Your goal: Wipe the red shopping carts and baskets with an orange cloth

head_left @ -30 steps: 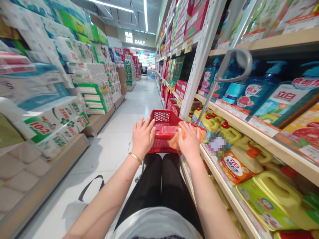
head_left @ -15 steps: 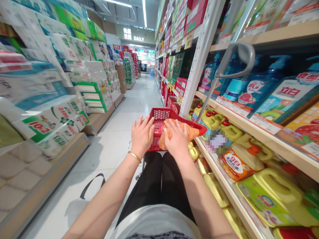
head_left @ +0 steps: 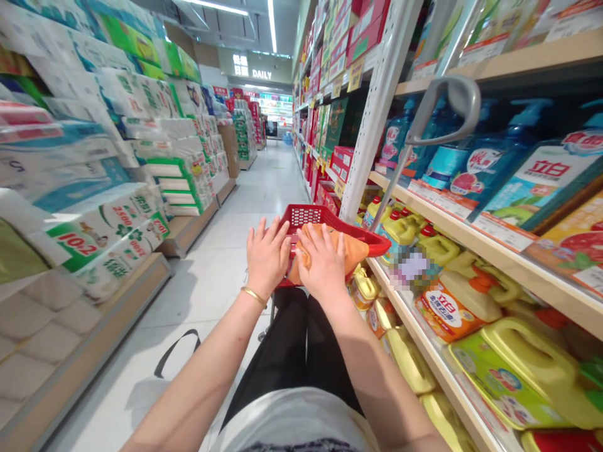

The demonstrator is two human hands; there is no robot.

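A red plastic shopping basket (head_left: 325,216) with a perforated wall stands in front of my knees, partly hidden by my hands. An orange cloth (head_left: 354,250) lies over its near side. My right hand (head_left: 323,257) holds this cloth from above, fingers spread and curved over it, pressing it against the basket. To its left, my left hand (head_left: 267,254) rests open, palm down and fingers apart, at the basket's near left edge. A gold bracelet (head_left: 254,295) circles the left wrist. What lies inside the basket is hidden.
A grey pull handle (head_left: 447,110) on a metal rod rises right of the basket. Close on the right, shelves hold blue pump bottles (head_left: 490,157) and yellow jugs (head_left: 518,370). Stacked tissue packs (head_left: 113,232) line the left. A bag (head_left: 155,392) sits on the floor at my left.
My right hand has shifted a little to the left, and the orange cloth has slid left with it. My left hand has hardly moved.
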